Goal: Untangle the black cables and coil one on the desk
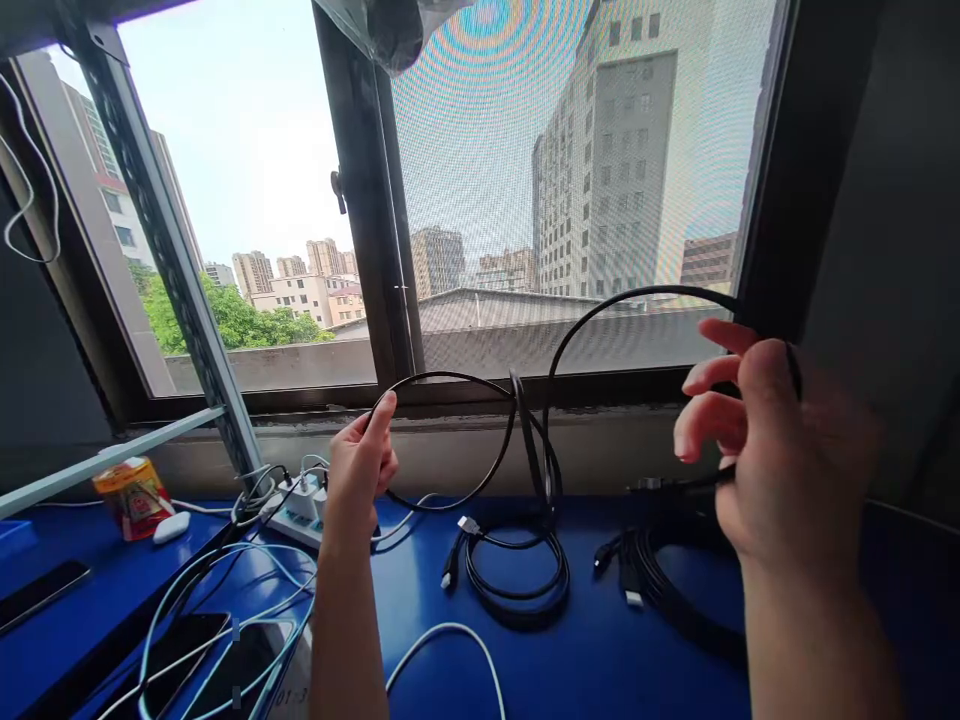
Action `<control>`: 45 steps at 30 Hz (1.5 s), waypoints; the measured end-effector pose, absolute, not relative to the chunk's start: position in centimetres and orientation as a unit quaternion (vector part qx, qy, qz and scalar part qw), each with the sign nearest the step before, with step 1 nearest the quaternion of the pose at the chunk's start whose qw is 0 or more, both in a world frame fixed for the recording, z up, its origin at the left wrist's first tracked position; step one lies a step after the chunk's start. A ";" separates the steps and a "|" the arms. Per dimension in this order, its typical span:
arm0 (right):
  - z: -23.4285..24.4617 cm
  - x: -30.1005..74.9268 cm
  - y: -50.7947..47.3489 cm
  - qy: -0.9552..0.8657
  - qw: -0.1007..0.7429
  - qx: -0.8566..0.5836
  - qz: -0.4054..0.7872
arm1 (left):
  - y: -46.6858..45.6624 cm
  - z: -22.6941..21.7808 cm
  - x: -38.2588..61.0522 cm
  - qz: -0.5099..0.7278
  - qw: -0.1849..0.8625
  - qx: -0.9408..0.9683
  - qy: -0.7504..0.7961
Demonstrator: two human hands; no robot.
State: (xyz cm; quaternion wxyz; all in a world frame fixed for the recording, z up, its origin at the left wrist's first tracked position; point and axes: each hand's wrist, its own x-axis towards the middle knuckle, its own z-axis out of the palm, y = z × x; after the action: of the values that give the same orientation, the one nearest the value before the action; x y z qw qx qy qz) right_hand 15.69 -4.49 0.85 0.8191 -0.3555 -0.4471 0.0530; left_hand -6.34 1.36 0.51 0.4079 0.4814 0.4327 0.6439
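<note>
A long black cable [592,310] arcs between both of my raised hands in front of the window. My left hand [361,470] pinches the cable's left loop between thumb and fingers. My right hand [757,440] grips the cable's right end, with the fingers partly spread. The middle of the cable drops down to a black coil [517,580] lying on the blue table [600,650].
A second bundle of black cables [667,580] lies at the right. A white power strip [300,510] with plugs, white cables [225,620] and phones [187,650] sit at the left, with a small orange box [133,495] behind. A metal rack post [172,260] stands left.
</note>
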 end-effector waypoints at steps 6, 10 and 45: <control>0.5 14.8 -3.9 -0.489 0.796 -0.345 0.094 | 2.2 0.0 -6.3 0.564 0.358 0.516 0.537; 0.2 13.8 -3.5 -0.540 0.753 -0.343 0.153 | 2.4 -0.7 -5.9 0.483 0.364 0.589 0.536; -0.3 16.3 -0.5 -0.318 0.847 -0.393 0.165 | 1.6 0.6 -6.3 0.844 0.388 0.325 0.176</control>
State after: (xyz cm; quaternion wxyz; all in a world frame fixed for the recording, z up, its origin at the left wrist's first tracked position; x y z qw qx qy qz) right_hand 16.29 -0.49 -0.25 0.8467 -0.3930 -0.3182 0.1654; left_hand -6.33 1.56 0.63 0.3880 0.3250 0.1764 0.8442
